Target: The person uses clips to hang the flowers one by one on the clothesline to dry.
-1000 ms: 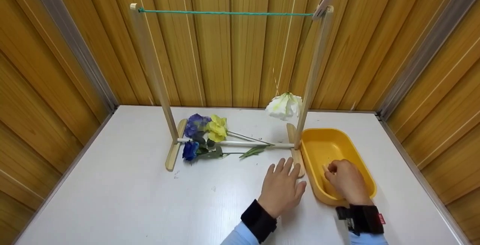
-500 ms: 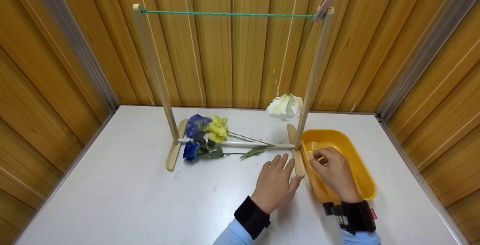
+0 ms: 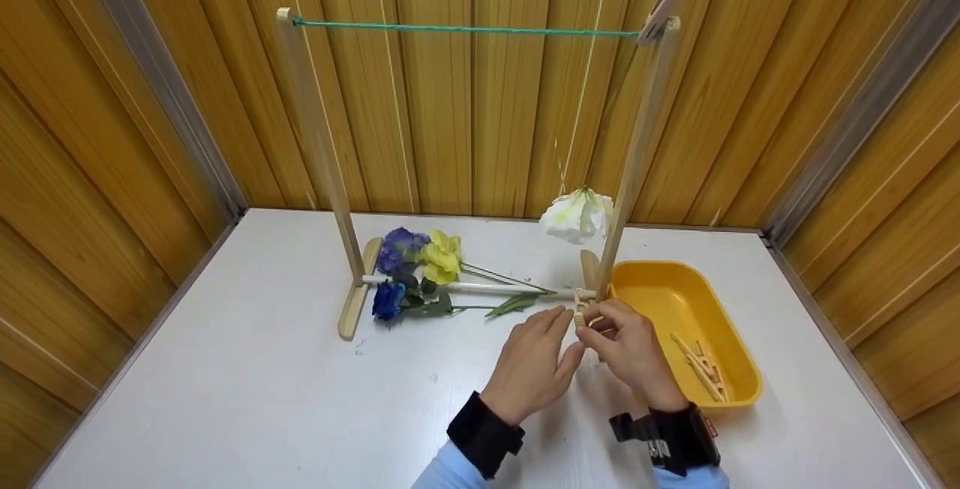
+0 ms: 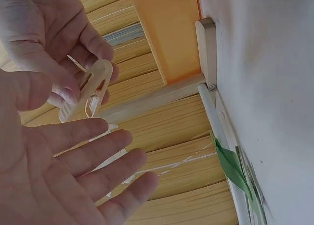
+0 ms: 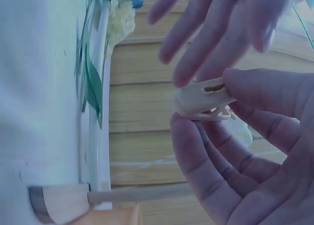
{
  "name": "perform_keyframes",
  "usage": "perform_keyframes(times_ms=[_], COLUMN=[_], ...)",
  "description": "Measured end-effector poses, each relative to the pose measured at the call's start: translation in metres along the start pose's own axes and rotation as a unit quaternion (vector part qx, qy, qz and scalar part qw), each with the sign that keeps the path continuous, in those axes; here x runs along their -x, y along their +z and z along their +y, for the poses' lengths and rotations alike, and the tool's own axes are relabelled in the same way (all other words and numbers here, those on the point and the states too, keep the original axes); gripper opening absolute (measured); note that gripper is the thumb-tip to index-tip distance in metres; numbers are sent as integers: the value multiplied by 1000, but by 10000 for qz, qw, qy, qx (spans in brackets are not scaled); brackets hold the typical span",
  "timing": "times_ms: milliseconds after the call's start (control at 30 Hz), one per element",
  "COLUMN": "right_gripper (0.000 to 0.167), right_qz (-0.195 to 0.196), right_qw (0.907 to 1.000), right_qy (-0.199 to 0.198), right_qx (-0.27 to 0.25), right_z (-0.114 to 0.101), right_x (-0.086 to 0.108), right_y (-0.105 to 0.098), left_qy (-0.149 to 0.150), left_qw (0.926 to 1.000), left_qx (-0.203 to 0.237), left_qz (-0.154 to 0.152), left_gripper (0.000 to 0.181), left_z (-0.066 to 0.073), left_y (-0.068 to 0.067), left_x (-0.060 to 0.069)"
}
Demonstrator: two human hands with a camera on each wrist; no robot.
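Observation:
My right hand (image 3: 630, 354) pinches a cream clothespin (image 5: 201, 99) between thumb and fingers, just left of the yellow tray. Close beside it is my left hand (image 3: 525, 365), palm down in the head view with its fingers straight; the left wrist view shows its fingers spread below the clothespin (image 4: 93, 87). Whether the left fingertips touch the clothespin I cannot tell. Left of the hands, a purple flower (image 3: 401, 249), a yellow flower (image 3: 442, 256) and a blue rose (image 3: 388, 301) lie across the stand's lower bar. A white flower (image 3: 577, 217) hangs upside down at the right post.
A wooden stand (image 3: 630, 166) carries a green cord (image 3: 465, 28) between its two posts. At the cord's right end sits a pink clothespin (image 3: 658, 18). The yellow tray (image 3: 724, 309), right of the stand, holds loose clothespins (image 3: 703, 369). Wood-patterned panels enclose the white table (image 3: 247, 391).
My right hand has left the tray and moved left with the clothespin, up to the left hand. The left hand has shifted slightly left. Clothespins in the tray have come into view.

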State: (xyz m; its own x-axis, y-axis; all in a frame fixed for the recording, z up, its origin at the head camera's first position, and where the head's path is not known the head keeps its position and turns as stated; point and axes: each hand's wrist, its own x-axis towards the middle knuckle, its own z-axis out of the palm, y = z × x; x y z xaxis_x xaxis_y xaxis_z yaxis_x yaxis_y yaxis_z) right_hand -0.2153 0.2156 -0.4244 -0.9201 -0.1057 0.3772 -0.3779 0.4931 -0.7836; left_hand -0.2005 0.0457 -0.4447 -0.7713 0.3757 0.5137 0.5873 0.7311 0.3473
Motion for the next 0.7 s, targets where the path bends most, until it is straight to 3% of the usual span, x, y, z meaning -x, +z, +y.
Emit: perform_keyframes(times_ms=[233,400,700], right_gripper=[13,10,26], right_qz=[-132,-328,-562], right_qw=[9980,9940,9760], right_qy=[222,392,664], right_qx=[-572,-963,-1996], right_z=[-3,-4,-7], right_x=[2,1,1], right_y=[2,1,1], left_qy=[70,29,-23], left_qw=[9986,9975,9942], left_qx=[487,585,849], left_qz=[207,384,667], left_gripper=[39,31,25], left_z=[-4,-8,-8], left_y=[1,2,3], left_x=[-2,-3,-4])
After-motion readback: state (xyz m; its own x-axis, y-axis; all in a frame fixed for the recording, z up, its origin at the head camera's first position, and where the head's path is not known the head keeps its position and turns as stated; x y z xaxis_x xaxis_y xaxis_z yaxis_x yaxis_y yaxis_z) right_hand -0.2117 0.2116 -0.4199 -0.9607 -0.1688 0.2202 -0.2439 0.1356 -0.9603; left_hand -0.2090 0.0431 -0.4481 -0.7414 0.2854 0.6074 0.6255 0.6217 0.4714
